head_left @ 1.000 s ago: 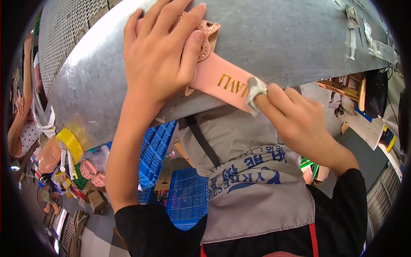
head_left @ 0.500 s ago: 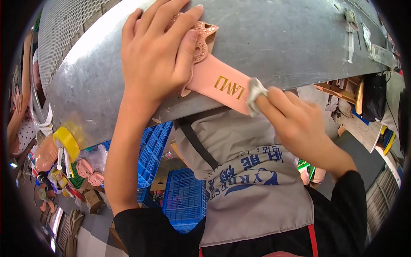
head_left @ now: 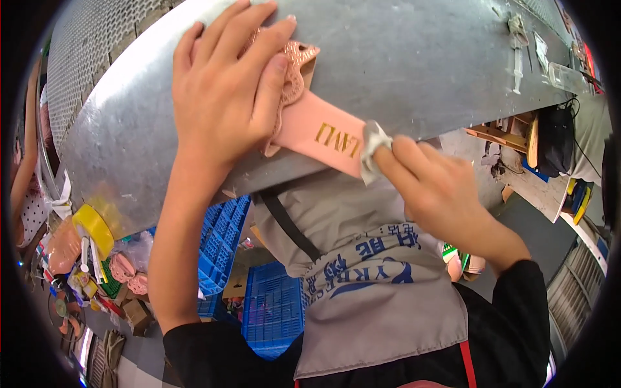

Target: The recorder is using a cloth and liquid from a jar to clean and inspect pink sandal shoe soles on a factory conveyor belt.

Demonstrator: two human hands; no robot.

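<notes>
A pink slide sandal (head_left: 310, 123) with gold lettering on its insole lies across the metal worktable (head_left: 420, 64). Its heel end sticks out past the table's near edge. Over the glittery scalloped strap, my left hand (head_left: 223, 97) is closed round the front of the sandal and hides its toe. Between the fingers of my right hand (head_left: 443, 191) is a folded white cloth (head_left: 372, 152), pressed on the heel end of the insole. The cloth covers part of the lettering.
A roll of yellow tape (head_left: 94, 231) sits at the table's left edge. Blue plastic crates (head_left: 275, 304) stand below the table. A syringe (head_left: 517, 71) and a clear box (head_left: 567, 79) lie at the far right. Another person's arm (head_left: 27, 136) shows at the far left.
The whole view has shifted a little, so sandal and hands appear slightly farther left. The cloth remains at the heel end, and both hands keep their hold.
</notes>
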